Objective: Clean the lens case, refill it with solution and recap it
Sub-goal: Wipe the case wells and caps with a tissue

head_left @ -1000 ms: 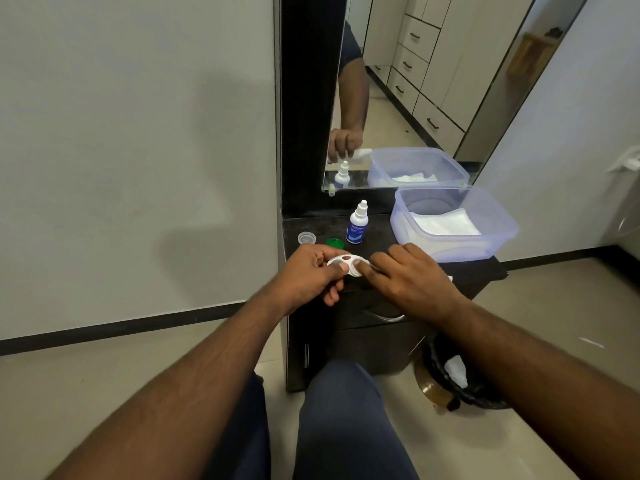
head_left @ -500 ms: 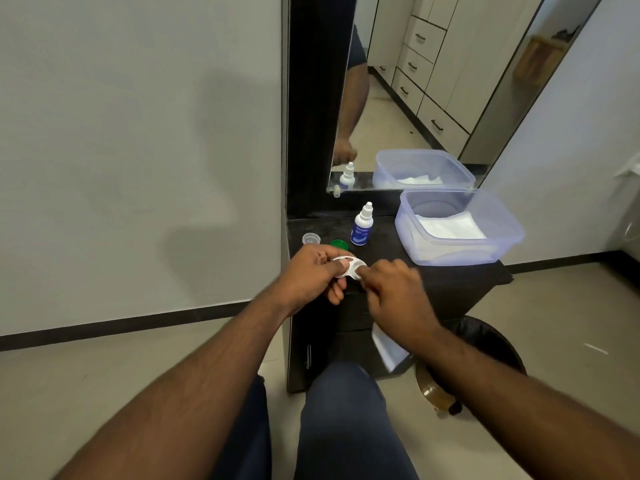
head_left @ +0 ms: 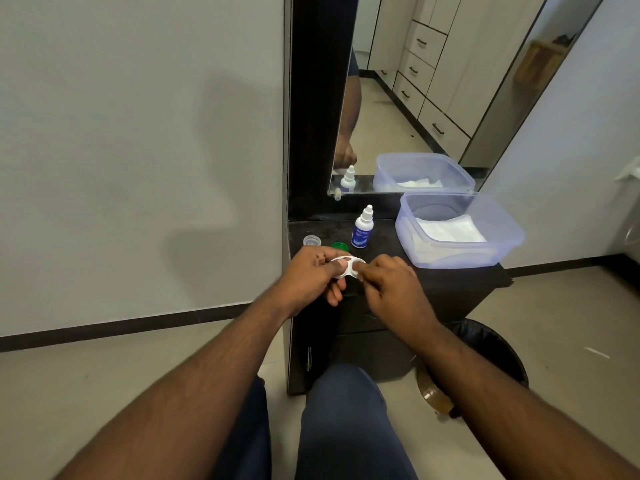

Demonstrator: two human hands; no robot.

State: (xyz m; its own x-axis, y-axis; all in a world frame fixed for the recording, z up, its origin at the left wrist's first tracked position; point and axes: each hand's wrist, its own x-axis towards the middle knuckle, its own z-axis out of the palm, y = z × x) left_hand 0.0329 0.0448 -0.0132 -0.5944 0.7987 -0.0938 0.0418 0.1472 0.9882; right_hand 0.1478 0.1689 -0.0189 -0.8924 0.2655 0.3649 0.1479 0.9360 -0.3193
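The left hand [head_left: 311, 275] pinches the white lens case [head_left: 346, 266] by its left well, thumb covering much of it. The right hand [head_left: 391, 285] has its fingers curled at the case's right end; whether they grip it or anything else is hidden. Just beyond the hands on the dark surface [head_left: 384, 233] stand the solution bottle [head_left: 362, 228], a clear cap [head_left: 312, 241] and a green cap [head_left: 339, 246], half hidden behind the left fingers. Right of the bottle sits a plastic tub [head_left: 460, 233].

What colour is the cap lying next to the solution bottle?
Green cap, by the bottle; head view.
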